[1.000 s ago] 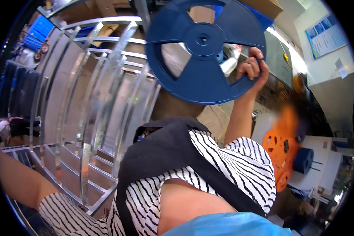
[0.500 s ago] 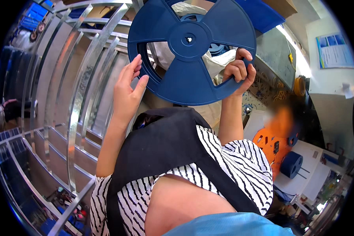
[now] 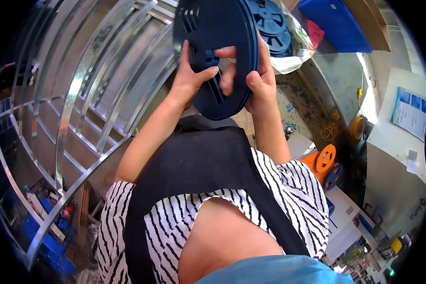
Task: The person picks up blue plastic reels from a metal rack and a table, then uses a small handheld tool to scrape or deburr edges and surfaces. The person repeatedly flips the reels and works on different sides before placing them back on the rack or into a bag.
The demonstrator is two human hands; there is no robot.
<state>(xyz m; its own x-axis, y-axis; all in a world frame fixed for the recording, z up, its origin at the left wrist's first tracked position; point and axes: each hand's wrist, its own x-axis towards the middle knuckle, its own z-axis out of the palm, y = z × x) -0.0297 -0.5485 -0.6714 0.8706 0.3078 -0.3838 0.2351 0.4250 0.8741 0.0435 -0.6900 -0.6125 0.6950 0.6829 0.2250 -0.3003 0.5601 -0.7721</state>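
A large dark blue plastic reel [image 3: 222, 28] is held up in front of me, turned partly edge-on and tilted. My right hand [image 3: 262, 90] is closed on its right rim, with fingers reaching through a cutout and the thumb on the outer edge. On the other side my left hand [image 3: 187, 85] lies against the reel's face near the hub, index finger pointing up and thumb stretched sideways. Its remaining fingers are partly hidden. The reel's top runs out of view.
Behind the reel, a white sack [image 3: 298, 54] holds several blue reels [image 3: 270, 21]. A bent-looking metal rack [image 3: 80, 85] fills the left. At right are a blue bin [image 3: 333, 23], a grey cabinet [image 3: 333, 78], an orange reel [image 3: 325, 158] and a yellow coil [image 3: 357, 128].
The reel has turned from facing me to nearly edge-on. My left hand has moved right onto its face, and my right hand has shifted left with the rim. The view has swung too.
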